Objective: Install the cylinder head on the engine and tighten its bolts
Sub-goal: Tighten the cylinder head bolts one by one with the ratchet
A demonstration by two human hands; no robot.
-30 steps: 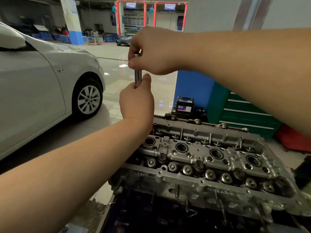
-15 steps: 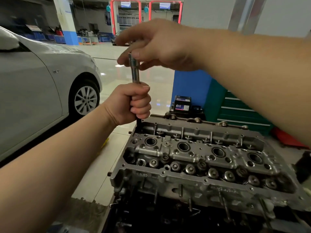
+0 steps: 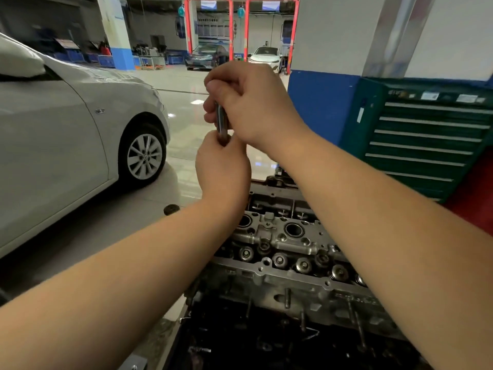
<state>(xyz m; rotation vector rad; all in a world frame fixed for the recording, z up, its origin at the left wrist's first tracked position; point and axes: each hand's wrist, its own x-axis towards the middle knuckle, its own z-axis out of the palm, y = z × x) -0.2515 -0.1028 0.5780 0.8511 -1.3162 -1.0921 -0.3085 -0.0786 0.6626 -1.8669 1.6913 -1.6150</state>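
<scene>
Two hands: both on one upright metal rod [image 3: 221, 121], raised above the far-left end of the head.
Left hand [image 3: 222, 166]: below, fingers curled round the rod's lower part; thumb tip at the rod.
Right hand [image 3: 248, 102]: above, fingers wrapped round the rod's upper part; the top end is hidden inside the grip.
Rod: bright steel, near vertical; only a short stretch shows between the hands. Lower end hidden behind the left hand, so contact with a bolt cannot be told.
Head [image 3: 282, 247]: seated on the engine [image 3: 253, 329], valve springs and plug wells facing up; right portion covered by the right forearm.
Car [image 3: 66, 134]: white, left of the engine, front wheel visible.
Tool chest [image 3: 426, 140]: green drawers, right, behind the right arm.
Floor [image 3: 184, 108]: glossy, pale.
</scene>
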